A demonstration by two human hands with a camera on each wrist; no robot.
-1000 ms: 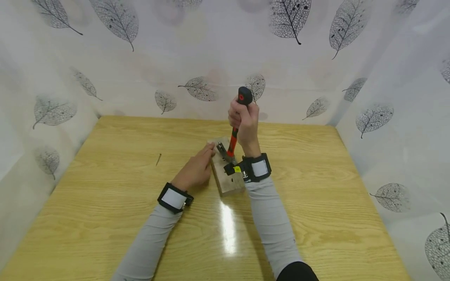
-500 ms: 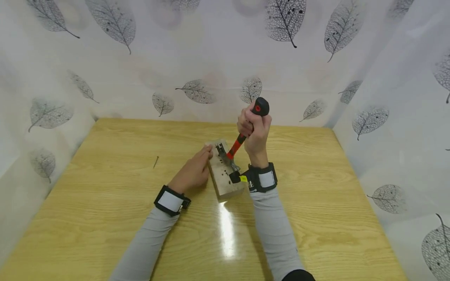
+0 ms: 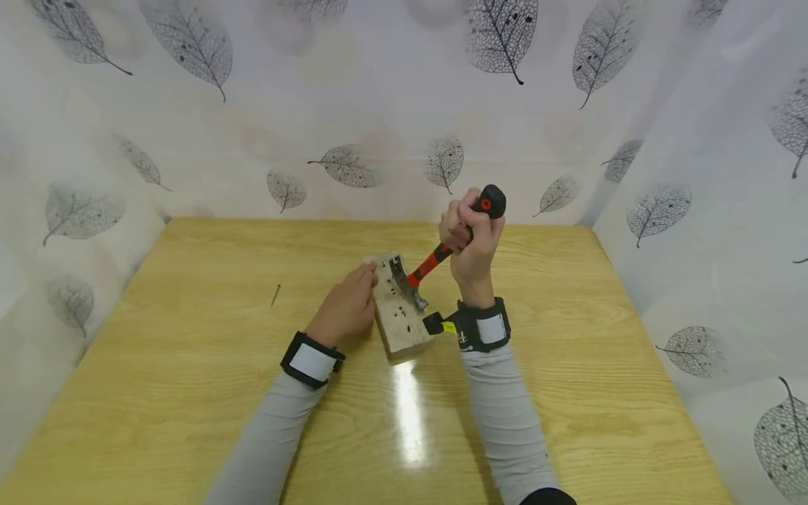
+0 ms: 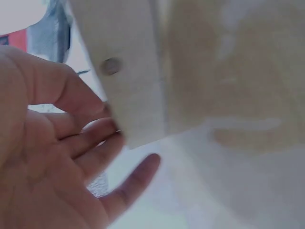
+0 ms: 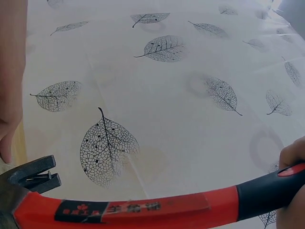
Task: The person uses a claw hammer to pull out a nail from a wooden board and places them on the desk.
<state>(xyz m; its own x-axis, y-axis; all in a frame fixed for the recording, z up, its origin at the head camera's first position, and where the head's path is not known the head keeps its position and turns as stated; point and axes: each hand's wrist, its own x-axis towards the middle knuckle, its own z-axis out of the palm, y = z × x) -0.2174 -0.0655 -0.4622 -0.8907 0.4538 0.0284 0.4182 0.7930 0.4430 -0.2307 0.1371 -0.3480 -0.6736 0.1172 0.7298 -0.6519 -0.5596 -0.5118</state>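
My right hand [image 3: 475, 242] grips the black-and-red handle of a claw hammer [image 3: 429, 267], the handle leaning up and to the right. The hammer's metal head lies over a pale wooden block [image 3: 399, 328] dotted with dark holes. In the right wrist view a thin nail [image 5: 42, 177] shows between the prongs of the claw. My left hand [image 3: 346, 303] rests at the block's left side, fingertips at its far corner. The left wrist view shows those fingers [image 4: 102, 143] lightly extended against the block's edge, the little finger apart from it.
A loose nail [image 3: 275, 294] lies on the wooden table [image 3: 208, 393] to the left of my left hand. A white curtain [image 3: 391, 91] printed with dark leaves hangs behind the table and along both sides. Each wrist carries a black strap [image 3: 313, 360].
My right hand has swung the hammer handle from nearly upright down to the right, the head pivoting over the block. My left hand has stayed at the block's side.
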